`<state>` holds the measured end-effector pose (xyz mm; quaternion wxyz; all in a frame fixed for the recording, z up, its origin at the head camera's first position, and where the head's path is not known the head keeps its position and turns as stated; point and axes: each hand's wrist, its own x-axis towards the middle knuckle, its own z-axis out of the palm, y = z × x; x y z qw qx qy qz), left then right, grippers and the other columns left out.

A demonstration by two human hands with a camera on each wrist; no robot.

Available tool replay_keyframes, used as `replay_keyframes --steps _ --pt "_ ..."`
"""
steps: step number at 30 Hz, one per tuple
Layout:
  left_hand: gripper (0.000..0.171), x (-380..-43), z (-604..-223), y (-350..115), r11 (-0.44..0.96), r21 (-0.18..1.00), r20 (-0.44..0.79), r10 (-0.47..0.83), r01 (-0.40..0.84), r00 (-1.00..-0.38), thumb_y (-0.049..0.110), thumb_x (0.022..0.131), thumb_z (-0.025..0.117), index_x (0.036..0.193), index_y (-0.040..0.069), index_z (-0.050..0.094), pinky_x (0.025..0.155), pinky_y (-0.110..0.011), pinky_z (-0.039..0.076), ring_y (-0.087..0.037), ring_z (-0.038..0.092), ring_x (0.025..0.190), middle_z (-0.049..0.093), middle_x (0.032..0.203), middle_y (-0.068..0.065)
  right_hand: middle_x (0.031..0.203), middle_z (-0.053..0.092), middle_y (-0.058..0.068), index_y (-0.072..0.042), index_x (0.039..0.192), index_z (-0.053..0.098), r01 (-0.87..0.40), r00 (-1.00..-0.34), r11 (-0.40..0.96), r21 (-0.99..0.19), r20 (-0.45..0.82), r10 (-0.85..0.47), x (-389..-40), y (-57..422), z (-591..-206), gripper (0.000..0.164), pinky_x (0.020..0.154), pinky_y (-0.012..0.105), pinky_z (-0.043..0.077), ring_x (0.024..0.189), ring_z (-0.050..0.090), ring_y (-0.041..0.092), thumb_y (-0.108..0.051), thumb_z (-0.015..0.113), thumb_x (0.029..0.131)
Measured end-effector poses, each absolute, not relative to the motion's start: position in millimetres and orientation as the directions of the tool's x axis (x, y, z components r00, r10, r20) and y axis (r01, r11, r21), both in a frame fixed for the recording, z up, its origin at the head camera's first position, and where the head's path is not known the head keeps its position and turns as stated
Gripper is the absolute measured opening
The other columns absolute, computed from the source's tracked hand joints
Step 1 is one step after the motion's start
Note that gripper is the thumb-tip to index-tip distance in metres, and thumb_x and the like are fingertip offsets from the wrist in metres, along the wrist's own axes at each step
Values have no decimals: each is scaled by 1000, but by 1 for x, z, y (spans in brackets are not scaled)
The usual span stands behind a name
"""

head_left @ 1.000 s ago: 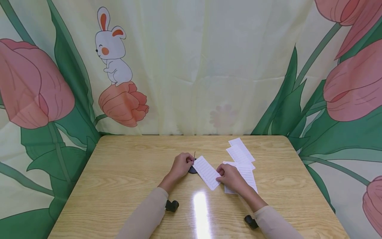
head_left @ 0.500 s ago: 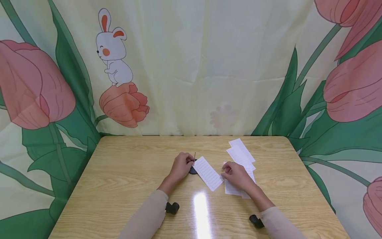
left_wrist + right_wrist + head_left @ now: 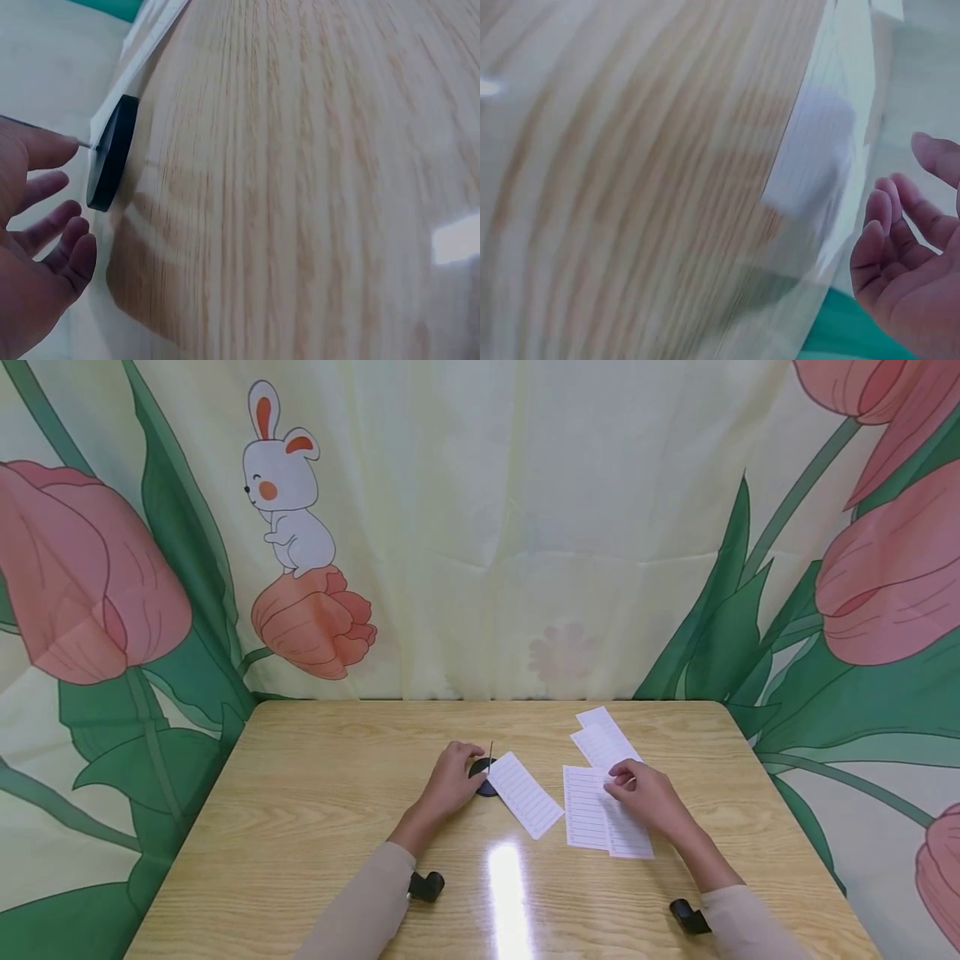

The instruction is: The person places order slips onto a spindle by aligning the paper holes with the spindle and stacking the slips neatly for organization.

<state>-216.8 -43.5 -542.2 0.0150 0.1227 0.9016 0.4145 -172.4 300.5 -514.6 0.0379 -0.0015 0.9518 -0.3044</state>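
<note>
A black round-based paper spike (image 3: 477, 767) stands on the table, its thin metal pin upright. A lined white paper slip (image 3: 527, 797) lies with its upper left corner at the pin. My left hand (image 3: 447, 781) is beside the spike, fingers loosely spread around the base's left side; in the left wrist view a fingertip (image 3: 64, 148) overlaps the pin close above the base. My right hand (image 3: 651, 795) hovers over lined paper slips (image 3: 585, 810) with its fingers loosely bent and nothing between them, as the right wrist view also shows.
Two more slips (image 3: 602, 739) overlap at the back right of the wooden table (image 3: 337, 793). A curtain (image 3: 450, 527) printed with tulips and a rabbit hangs behind the table's far edge. Black devices (image 3: 427, 887) sit at both wrists.
My right hand has let go of the slip at the spike and moved right, over the other slips. The left hand's fingers have spread away from the pin, uncovering more of the base.
</note>
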Motion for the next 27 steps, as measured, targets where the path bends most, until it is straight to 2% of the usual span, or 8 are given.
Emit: replay_keyframes --steps 13,20,27 --pt "55 -216 -548 -52 651 734 16 270 194 -963 19 88 83 138 10 63 106 -49 48 -34 53 128 55 138 -15 96 67 8 2 113 64 81 -993 838 -540 -119 19 -158 329 -515 34 77 35 51 87 59 22 -22 77 93" --pt "68 -213 -548 -54 656 733 -25 289 179 -957 24 83 88 143 11 59 110 -50 46 -35 50 133 53 142 -14 92 66 6 3 111 62 99 -990 844 -527 -139 29 -147 335 -517 36 68 27 45 81 56 18 -23 78 92" --pt "71 -213 -548 -56 667 722 -34 297 182 -954 23 81 90 144 9 58 110 -50 46 -34 50 131 53 141 -13 89 62 6 3 108 62 107 -989 849 -517 -140 40 -138 338 -522 40 67 26 44 80 54 18 -27 81 90"
